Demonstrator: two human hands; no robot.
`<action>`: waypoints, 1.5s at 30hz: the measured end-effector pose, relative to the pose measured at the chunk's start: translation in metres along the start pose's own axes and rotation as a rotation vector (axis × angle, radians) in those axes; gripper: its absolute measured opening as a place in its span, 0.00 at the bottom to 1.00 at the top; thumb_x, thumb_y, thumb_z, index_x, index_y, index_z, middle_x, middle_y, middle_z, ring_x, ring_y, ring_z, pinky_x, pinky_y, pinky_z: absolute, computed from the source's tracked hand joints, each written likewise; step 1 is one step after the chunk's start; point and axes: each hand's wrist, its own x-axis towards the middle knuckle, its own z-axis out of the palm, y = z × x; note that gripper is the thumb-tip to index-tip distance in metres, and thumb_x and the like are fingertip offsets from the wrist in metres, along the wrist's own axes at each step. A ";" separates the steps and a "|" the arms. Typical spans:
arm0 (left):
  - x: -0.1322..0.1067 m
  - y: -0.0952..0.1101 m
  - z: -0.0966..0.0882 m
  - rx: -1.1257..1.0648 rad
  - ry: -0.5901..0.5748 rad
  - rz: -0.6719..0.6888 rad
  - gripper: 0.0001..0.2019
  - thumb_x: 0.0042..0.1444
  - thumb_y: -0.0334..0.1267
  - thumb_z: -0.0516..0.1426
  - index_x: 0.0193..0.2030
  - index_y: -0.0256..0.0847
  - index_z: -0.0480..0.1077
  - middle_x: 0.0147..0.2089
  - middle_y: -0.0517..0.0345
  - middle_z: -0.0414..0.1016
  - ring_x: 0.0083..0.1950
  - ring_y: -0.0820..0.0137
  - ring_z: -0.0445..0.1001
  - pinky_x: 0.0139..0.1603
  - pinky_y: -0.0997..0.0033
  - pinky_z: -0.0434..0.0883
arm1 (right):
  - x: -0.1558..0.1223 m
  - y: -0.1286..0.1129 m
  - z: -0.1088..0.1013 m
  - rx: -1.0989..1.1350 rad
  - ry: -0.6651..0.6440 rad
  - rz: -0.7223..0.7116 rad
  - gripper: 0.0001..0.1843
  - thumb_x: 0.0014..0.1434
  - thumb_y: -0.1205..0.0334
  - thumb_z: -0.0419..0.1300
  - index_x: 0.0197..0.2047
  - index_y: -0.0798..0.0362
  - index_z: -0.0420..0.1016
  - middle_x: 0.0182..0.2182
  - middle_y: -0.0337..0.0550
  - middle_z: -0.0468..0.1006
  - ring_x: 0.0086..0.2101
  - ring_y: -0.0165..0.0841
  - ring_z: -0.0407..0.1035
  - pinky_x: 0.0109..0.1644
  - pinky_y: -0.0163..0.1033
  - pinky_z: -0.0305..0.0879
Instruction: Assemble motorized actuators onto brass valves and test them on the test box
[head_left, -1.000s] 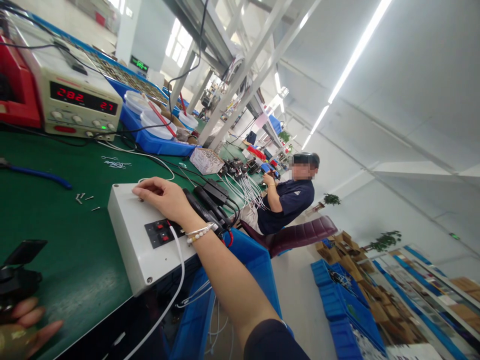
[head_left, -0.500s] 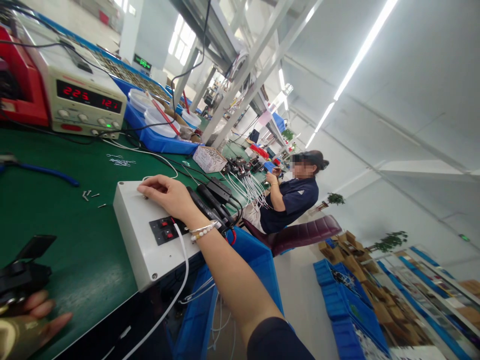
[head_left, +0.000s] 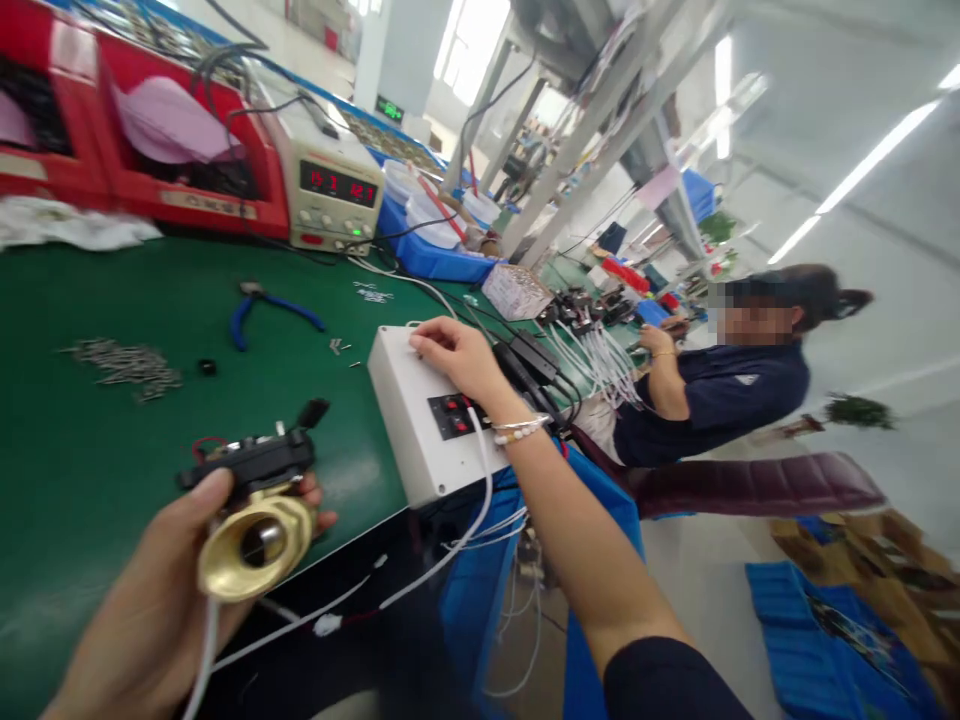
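My left hand point(head_left: 154, 590) is wrapped round a brass valve point(head_left: 253, 548) with a black coil block on top, held over the near edge of the green bench point(head_left: 90, 450). A white wire hangs from the valve. My right hand point(head_left: 457, 358) rests on top of a white switch box point(head_left: 416, 420), fingers bent and pressed down on its top face. The box has red rocker switches on its side and a white cable running down from it.
Blue-handled pliers point(head_left: 266, 305), a pile of small metal pins point(head_left: 127, 362) and loose screws lie on the bench. A power supply point(head_left: 330, 195) with red digits and red bins point(head_left: 142, 150) stand at the back. A seated co-worker point(head_left: 720, 390) handles white cables to the right. Blue crates sit below.
The view has swung left and down. My left hand has risen into view with the brass valve. My right hand has stayed on the white box. The power supply digits changed.
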 end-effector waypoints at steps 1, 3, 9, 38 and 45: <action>-0.002 0.002 0.001 0.011 0.050 0.011 0.11 0.66 0.43 0.60 0.44 0.36 0.78 0.41 0.53 0.85 0.40 0.65 0.84 0.43 0.74 0.83 | 0.001 0.001 0.000 0.031 0.001 -0.006 0.04 0.61 0.66 0.67 0.36 0.58 0.78 0.30 0.37 0.79 0.31 0.26 0.70 0.39 0.31 0.64; -0.001 0.002 0.004 0.014 0.055 0.077 0.13 0.64 0.45 0.61 0.42 0.34 0.79 0.38 0.50 0.85 0.36 0.64 0.84 0.40 0.73 0.83 | 0.003 0.003 0.000 0.067 0.001 -0.024 0.05 0.60 0.65 0.67 0.35 0.58 0.77 0.29 0.37 0.78 0.30 0.27 0.70 0.39 0.32 0.65; 0.011 0.001 0.002 0.013 0.000 0.121 0.22 0.48 0.50 0.70 0.42 0.32 0.79 0.36 0.48 0.83 0.35 0.63 0.82 0.40 0.64 0.84 | 0.008 0.013 -0.003 0.005 0.014 -0.114 0.09 0.58 0.58 0.68 0.36 0.56 0.79 0.29 0.40 0.78 0.29 0.28 0.69 0.37 0.34 0.67; 0.015 -0.001 -0.001 0.033 -0.112 0.138 0.36 0.39 0.63 0.74 0.44 0.33 0.76 0.38 0.52 0.83 0.33 0.67 0.81 0.32 0.75 0.78 | 0.008 0.019 -0.004 -0.017 0.010 -0.197 0.13 0.59 0.53 0.68 0.37 0.55 0.80 0.29 0.39 0.77 0.28 0.26 0.68 0.35 0.35 0.65; 0.016 -0.003 -0.002 0.021 -0.115 0.155 0.35 0.40 0.63 0.74 0.44 0.34 0.77 0.39 0.52 0.84 0.32 0.69 0.81 0.32 0.76 0.78 | 0.008 0.018 -0.006 -0.071 0.009 -0.205 0.16 0.61 0.49 0.68 0.37 0.55 0.79 0.30 0.40 0.77 0.29 0.27 0.68 0.35 0.35 0.65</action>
